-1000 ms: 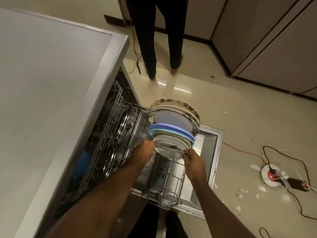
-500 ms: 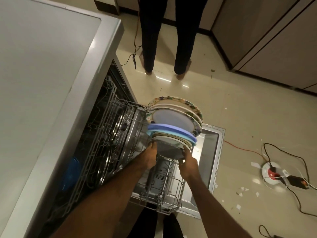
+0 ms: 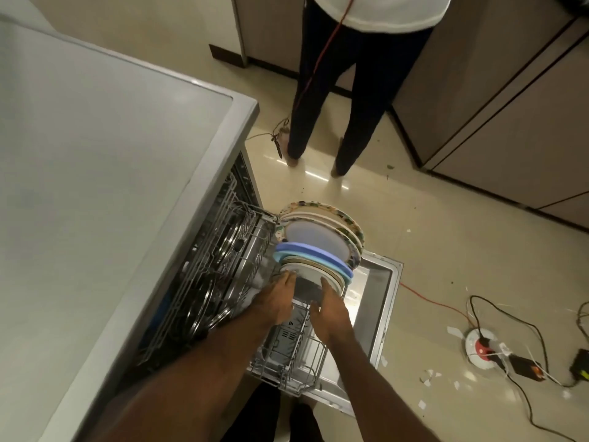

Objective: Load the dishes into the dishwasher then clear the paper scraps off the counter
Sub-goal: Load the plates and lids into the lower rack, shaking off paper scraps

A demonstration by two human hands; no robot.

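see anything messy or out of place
Paper scraps lie scattered on the floor near the socket, with cables trailing loose. The plates stand neatly in the rack, where the left hand and right hand hold a grey dish.

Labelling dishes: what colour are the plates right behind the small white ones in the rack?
Plain blue, no pattern: blue plates. Head view.

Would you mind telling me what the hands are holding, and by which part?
A grey plate at the rack: the left hand grips its left edge, the right hand its right edge.
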